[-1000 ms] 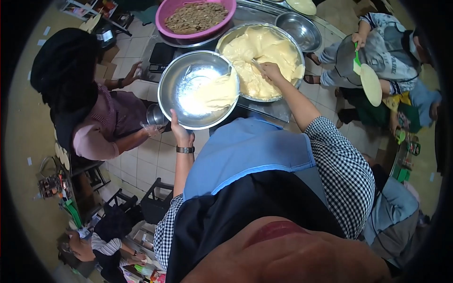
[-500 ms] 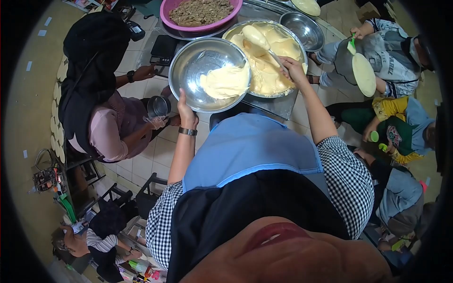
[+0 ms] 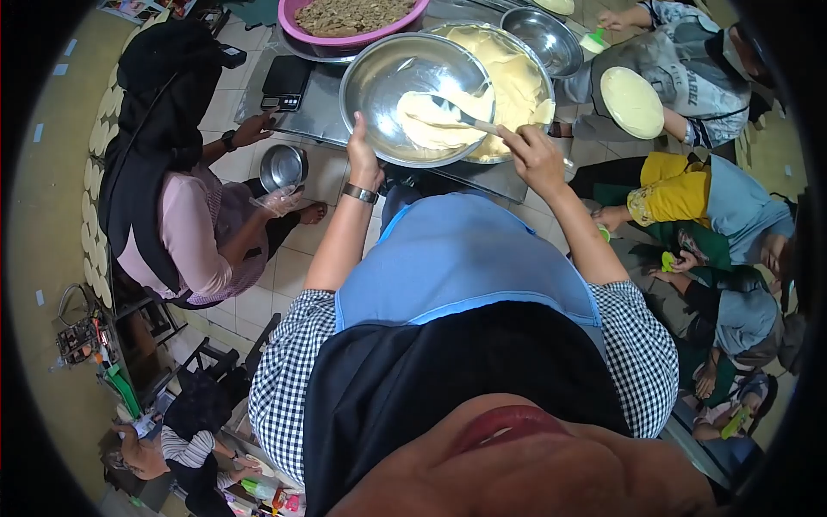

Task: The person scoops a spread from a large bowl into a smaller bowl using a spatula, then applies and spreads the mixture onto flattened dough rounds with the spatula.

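Note:
My left hand [image 3: 363,159] grips the near-left rim of a shiny metal bowl [image 3: 375,86], tilted over the table. Inside the bowl, towards its right side, lies a mound of pale yellow cream [image 3: 422,129]. In my right hand [image 3: 536,159] is the handle of a large spoon [image 3: 474,121]; its head rests in that mound, partly covered with cream. Behind and right of the bowl stands a wide basin [image 3: 551,82] filled with the same kind of cream, partly hidden by the held bowl.
A pink tub [image 3: 353,40] of brown crumbly stuff stands at the back left, near a black digital scale [image 3: 287,82]. Another metal bowl [image 3: 543,43] sits at the back right. On the left, a person [image 3: 194,198] holds a small round pan [image 3: 282,168]. Several people work at right.
The heaped spoon has gone from above the basin to inside the held bowl, leaving its load there. The bowl has shifted right and away from me, now overlapping the basin more.

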A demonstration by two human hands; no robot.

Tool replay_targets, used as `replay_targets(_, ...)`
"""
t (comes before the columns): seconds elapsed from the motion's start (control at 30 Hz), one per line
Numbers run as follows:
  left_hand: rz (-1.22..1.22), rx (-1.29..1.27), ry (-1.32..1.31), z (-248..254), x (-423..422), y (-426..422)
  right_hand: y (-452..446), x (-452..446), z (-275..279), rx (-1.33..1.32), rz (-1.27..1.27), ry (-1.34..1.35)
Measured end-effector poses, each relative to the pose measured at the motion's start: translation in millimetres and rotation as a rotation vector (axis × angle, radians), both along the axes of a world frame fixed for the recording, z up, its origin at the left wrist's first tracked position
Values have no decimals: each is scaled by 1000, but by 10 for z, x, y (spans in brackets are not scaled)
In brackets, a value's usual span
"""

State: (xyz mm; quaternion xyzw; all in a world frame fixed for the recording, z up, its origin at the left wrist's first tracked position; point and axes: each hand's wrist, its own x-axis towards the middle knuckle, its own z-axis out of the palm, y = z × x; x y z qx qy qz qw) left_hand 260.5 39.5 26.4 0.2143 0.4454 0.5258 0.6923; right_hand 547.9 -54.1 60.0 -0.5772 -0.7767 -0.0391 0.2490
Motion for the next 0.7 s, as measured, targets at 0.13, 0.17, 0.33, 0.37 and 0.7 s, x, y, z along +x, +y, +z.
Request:
replay_targets(0.13,13,-4,-35,58,-120,34,-130,403,141,23,75,-116)
replay_targets(0.17,29,-10,-35,130,-139,31,-142,474,192,26,71,-129)
replay_targets(0.33,65,43,-34,92,-313,43,-157,759,235,82,39,-94)
replay_targets(0.37,74,57,-11,109,-341,38,-160,791,257,62,14,-87)
replay_targets(0.7,187,45,32,153,-647,-201,563,589,-740,-796,-517,114)
